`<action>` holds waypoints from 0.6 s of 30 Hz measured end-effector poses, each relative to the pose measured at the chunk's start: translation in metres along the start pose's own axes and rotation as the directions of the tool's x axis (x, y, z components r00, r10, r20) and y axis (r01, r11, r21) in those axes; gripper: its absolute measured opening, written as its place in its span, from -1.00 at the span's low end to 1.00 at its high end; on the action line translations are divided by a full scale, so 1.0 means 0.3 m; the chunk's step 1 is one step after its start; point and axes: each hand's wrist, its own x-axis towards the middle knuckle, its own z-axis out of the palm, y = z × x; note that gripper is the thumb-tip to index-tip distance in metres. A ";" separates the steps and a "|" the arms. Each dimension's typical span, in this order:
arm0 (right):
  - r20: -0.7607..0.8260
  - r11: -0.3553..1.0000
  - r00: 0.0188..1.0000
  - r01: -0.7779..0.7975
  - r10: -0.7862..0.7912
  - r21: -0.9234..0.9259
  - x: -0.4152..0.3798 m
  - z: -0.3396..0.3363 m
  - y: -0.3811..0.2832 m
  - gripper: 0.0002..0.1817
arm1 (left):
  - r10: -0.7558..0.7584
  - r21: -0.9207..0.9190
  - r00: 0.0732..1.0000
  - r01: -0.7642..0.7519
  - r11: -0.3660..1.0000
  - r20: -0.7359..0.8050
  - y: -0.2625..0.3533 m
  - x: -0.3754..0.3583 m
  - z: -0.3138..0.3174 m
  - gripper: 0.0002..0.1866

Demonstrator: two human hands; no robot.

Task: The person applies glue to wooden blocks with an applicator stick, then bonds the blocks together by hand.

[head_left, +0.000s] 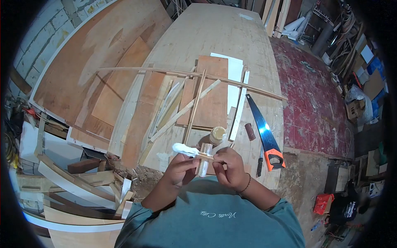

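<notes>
Close to the chest, my left hand [180, 168] is closed on a small assembly of crossed wooden pieces [204, 160]. From the other side, my right hand [231, 167] pinches the end of its short crosspiece. A white, soft-looking tip [185, 149] sticks out to the left above my left hand; whether it is joined to the wood I cannot tell. Just beyond the hands stands an open jar [218, 135] with pale contents. A brown roll-like piece [249, 132] and a handsaw [264, 128] with an orange handle lie to the right.
Wooden strips [186, 109], a reddish board [213, 91] and a white sheet [234, 78] lie on the large plywood table [215, 33]. A long thin strip [256, 89] crosses them. Large panels [111, 45] lean at left, above curved wooden parts [76, 186].
</notes>
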 end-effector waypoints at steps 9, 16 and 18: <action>-0.016 0.967 0.985 -0.168 0.175 0.191 -0.019 -0.017 -0.018 -0.74 | -0.071 -0.213 0.990 0.096 0.972 0.120 0.005 0.015 -0.047 -0.67; -0.081 0.962 0.959 -0.273 0.273 0.011 -0.001 -0.028 -0.014 -0.81 | -0.160 -0.244 0.975 0.195 0.950 0.156 0.003 0.021 -0.059 -0.68; -0.139 0.955 0.947 -0.296 0.291 -0.017 -0.011 -0.033 -0.020 -0.77 | -0.169 -0.283 0.982 0.186 0.941 0.084 0.000 0.014 -0.062 -0.70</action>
